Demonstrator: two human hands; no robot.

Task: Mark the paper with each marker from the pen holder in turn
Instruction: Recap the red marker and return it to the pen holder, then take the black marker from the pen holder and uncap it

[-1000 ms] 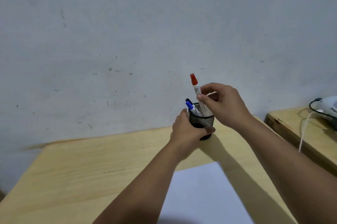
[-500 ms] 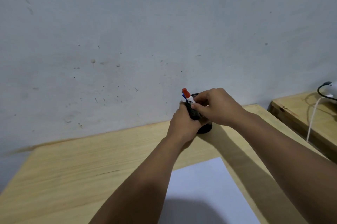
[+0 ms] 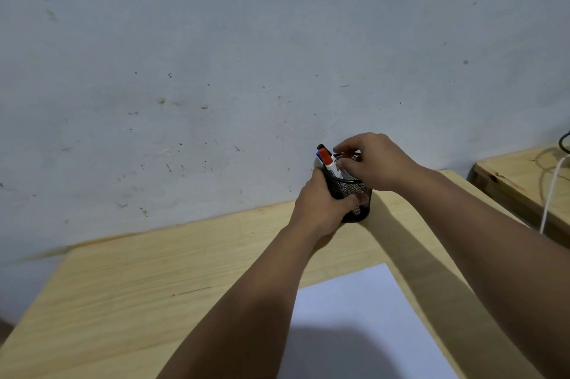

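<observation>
Gripping holder [image 3: 354,193] at table's [image 3: 154,280] far edge was left hand [image 3: 320,209], right hand [image 3: 373,162] fingers curled over markers [image 3: 327,161], grasp unclear, paper [image 3: 354,317] at near edge.

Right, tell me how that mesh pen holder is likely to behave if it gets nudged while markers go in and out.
The pen holder is thin wire mesh, so probably light and apt to slide on the smooth wooden table. It stands tall and narrow with markers leaning above its rim, so it may tip. The left hand gripping its side suggests it needs steadying.
</observation>
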